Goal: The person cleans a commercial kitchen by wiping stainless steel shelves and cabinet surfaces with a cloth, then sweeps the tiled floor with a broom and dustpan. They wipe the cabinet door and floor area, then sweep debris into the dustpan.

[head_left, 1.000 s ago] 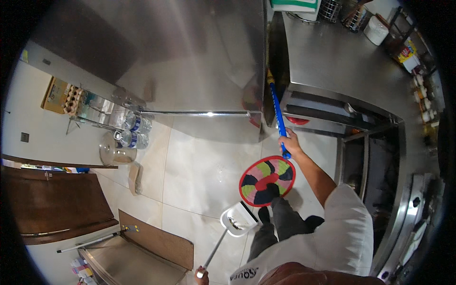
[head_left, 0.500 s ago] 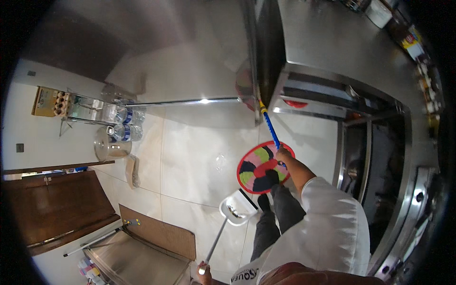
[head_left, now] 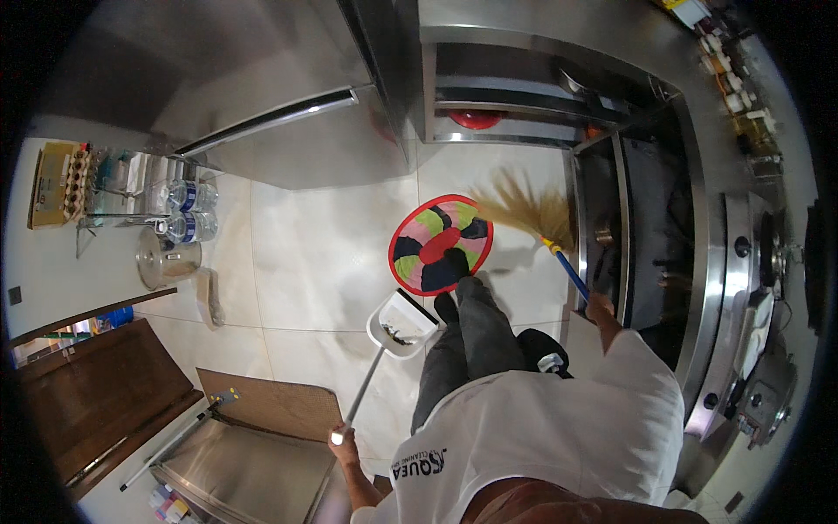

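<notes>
My right hand (head_left: 600, 308) is closed round the blue handle of a broom (head_left: 531, 214). The broom's straw-coloured bristles fan out above the pale floor, between the mat and the steel unit, slightly blurred. In my left hand (head_left: 344, 439) is the grey pole of a long-handled white dustpan (head_left: 401, 324). Dark debris lies inside the pan, whose dark lip faces the mat. An oval mat (head_left: 439, 245) with a red rim and green, pink and dark patches lies in front of me. One of my feet rests on the mat, the other beside it.
A steel fridge (head_left: 262, 79) stands ahead on the left. Steel shelving (head_left: 515, 109) holds a red bowl (head_left: 476, 118). Water bottles (head_left: 194, 210), egg trays (head_left: 77, 183) and a lidded pot (head_left: 166, 260) line the left wall. A brown board (head_left: 271, 403) leans near the lower left.
The broom has come out from the gap beside the fridge and swung right, its bristles now in view. The dustpan stays in my left hand. My view has shifted to the right.
</notes>
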Tool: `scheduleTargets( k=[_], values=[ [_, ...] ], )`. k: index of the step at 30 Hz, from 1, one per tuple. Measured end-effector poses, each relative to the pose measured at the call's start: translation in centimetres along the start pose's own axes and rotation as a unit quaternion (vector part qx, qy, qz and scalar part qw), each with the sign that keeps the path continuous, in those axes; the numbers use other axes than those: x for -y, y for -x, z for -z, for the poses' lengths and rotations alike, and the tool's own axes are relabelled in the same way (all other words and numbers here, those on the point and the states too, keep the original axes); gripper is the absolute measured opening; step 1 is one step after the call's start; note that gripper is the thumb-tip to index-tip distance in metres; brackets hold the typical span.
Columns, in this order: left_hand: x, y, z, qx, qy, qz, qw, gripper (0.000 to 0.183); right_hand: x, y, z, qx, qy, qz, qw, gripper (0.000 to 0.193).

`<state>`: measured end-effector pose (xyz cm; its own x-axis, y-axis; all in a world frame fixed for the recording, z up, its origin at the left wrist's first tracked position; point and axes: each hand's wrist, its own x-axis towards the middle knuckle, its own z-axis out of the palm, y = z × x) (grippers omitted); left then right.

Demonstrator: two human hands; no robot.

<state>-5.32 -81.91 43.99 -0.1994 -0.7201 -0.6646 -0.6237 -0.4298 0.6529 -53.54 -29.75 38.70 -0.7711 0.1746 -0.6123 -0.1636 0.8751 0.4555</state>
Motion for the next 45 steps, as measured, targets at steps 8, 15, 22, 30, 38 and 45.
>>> scheduleTargets(
  k=[8, 15, 22, 30, 38, 45],
  values=[
    [2.5, 2.7, -1.3, 0.016, 0.033, 0.032, 0.999, 0.052, -7.4, 17.9, 1.5, 0.026, -0.390, -0.050, 0.919, 0.041],
    [5.3, 4.5, -6.4, -0.050, -0.012, 0.281, 0.958, 0.070, -0.5, 21.6, 10.1, 0.449, -0.689, 0.133, 0.554, 0.031],
    [8.3, 0.7, -16.1, 0.118, -0.133, 0.193, 0.965, 0.052, 12.0, 10.7, 2.5, 0.544, -0.726, 0.215, 0.362, 0.022],
    [8.4, -7.9, -29.7, 0.163, -0.069, 0.103, 0.979, 0.053, 4.4, 6.7, -5.8, 0.428, -0.774, 0.038, 0.465, 0.014],
    [18.0, -19.6, -38.9, 0.127, -0.046, 0.114, 0.984, 0.043, -2.1, 10.3, -10.3, 0.483, -0.760, -0.083, 0.426, 0.024],
    [21.6, -30.1, -48.9, 0.112, -0.163, 0.117, 0.973, 0.036, -2.9, 8.9, -15.5, 0.465, -0.773, -0.275, 0.332, 0.013]
  ],
)
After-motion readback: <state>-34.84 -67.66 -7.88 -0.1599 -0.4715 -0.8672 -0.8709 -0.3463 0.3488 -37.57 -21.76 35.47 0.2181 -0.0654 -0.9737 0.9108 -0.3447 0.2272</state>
